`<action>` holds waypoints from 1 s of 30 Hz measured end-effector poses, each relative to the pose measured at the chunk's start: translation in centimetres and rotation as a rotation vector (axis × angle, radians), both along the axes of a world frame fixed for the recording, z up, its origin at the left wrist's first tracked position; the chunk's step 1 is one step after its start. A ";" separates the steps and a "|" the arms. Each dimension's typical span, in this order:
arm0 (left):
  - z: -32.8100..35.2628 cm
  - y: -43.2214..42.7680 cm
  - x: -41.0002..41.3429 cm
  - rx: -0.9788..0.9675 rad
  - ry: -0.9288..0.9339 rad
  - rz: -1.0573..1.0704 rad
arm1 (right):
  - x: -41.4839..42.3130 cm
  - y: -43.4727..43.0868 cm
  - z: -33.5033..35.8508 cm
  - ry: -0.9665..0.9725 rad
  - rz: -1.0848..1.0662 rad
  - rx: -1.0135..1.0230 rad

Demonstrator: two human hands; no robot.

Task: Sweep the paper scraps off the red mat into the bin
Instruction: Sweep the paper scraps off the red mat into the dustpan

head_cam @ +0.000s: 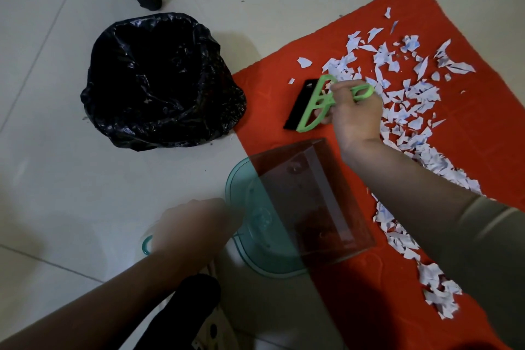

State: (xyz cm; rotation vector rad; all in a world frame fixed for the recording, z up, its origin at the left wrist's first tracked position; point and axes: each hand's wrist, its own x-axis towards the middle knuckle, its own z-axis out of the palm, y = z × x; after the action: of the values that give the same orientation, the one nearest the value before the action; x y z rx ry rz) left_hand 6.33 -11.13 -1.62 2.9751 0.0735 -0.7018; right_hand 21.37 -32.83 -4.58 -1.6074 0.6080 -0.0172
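On the red mat (284,88): paper scraps (412,94) are lying in a long band along the right side, from far to near.
Right hand (356,113): it is gripping the green handle of the brush (318,105) at the left margin of the scraps, probably for pulling them toward the pan.
Left hand (193,224): blurred, it is seemingly holding the dustpan (298,207) by its handle and keeping the mouth facing the scraps; the pan is looking empty.
Bin (162,79): it is standing open just left of the mat, close for emptying.
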 end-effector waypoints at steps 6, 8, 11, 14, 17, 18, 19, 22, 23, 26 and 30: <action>0.0 0.0 0.2 0.008 0.000 -0.004 | 0.1 0.2 1.4 -0.148 -0.007 0.068; 0.1 -0.1 0.2 0.007 0.005 -0.003 | 0.3 1.2 1.3 -0.110 0.094 0.131; 0.1 -0.1 0.2 0.009 0.003 0.003 | 0.5 2.4 0.9 0.007 0.168 0.171; 0.0 -0.1 0.2 0.006 -0.004 0.001 | 0.6 1.7 0.2 0.036 0.069 0.127; 0.1 0.0 0.2 0.012 -0.009 -0.003 | 0.3 0.4 0.4 -0.068 -0.079 0.008; 0.0 0.0 0.2 0.016 -0.005 -0.004 | 0.1 0.2 0.5 -0.100 -0.094 -0.007; 0.0 0.0 0.2 0.018 -0.002 -0.005 | 0.0 0.1 0.7 -0.126 -0.091 0.006; 0.0 0.0 0.2 0.010 0.000 -0.004 | -0.4 0.8 0.9 -0.152 0.006 0.096; 0.0 -0.1 0.2 0.006 -0.001 -0.001 | -0.5 1.1 0.9 -0.134 0.053 0.109; -0.1 -0.1 0.2 0.003 0.001 0.005 | -0.5 1.7 0.3 -0.026 0.117 0.091; -0.2 -0.1 0.1 0.005 -0.009 0.006 | -0.4 0.1 0.1 -0.038 -0.039 -0.033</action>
State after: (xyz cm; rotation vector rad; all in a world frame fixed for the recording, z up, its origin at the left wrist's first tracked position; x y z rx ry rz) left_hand 6.39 -11.21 -1.78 2.9816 0.0831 -0.6892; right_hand 20.94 -32.73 -4.48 -1.6238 0.6124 -0.0869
